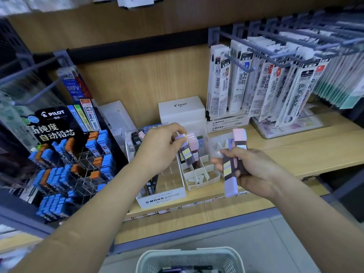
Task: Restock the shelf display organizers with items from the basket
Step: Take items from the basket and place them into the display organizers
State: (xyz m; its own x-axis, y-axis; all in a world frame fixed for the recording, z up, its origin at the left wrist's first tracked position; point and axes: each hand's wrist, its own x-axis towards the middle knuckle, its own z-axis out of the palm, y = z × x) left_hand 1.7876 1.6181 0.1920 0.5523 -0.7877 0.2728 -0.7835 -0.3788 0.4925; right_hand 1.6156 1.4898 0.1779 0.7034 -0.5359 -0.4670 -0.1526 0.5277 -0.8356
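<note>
Shelf organizer [199, 185]: case [186, 153] in left grip [159, 147]

Basket [189, 252]: cut off by the lower picture edge. You see only its rim and a dark strip inside, kind untold.
Sleeved bars [230, 186] in your right hand [250, 170]: overlapping, count unclear, middles covered by your fingers.
Purple bar [186, 153] pinched by your left hand [159, 148]: top end partly covered.
White organizer [163, 198] at the shelf [295, 154] front edge: rear cells hidden behind that hand.
Price tags [177, 209] along that edge: too small to read.
Refill packs [338, 79] hanging toward the shelf's right end: blurred.
</note>
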